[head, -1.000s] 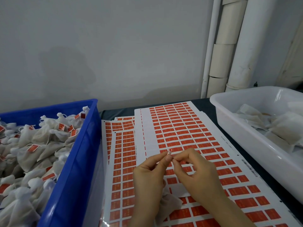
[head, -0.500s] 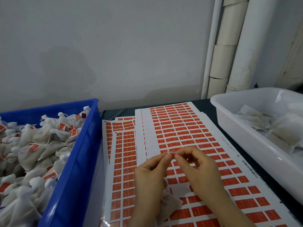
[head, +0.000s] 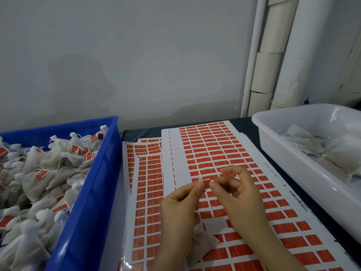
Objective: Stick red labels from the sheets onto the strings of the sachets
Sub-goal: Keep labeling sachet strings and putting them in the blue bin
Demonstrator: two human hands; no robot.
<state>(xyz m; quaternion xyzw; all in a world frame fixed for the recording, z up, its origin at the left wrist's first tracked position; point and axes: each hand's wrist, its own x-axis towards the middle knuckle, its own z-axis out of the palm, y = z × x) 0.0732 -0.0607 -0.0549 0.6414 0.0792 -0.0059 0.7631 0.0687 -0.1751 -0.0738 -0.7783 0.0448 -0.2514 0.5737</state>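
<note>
Blue plastic fills the left of the frame: a blue crate [head: 93,192] heaped with white mesh sachets [head: 39,184], many already carrying red tags. To its right, overlapping label sheets [head: 213,151] cover the dark desk [head: 248,126] at centre, the top one with some empty slots near the hands. Low in the middle, the left hand [head: 179,208] pinches one end of a red label [head: 204,181] between thumb and forefinger, with a white sachet [head: 203,241] hanging below its palm. The right hand [head: 240,198] meets it, fingers closed on the label's other end, the remaining fingers curled loosely above. The string itself is too thin to make out. This looks like the folding step, the label being pressed around the string; next comes a firm squeeze to seal it. At far right, a white tub [head: 289,159] holds sachets that show no red tags.
</note>
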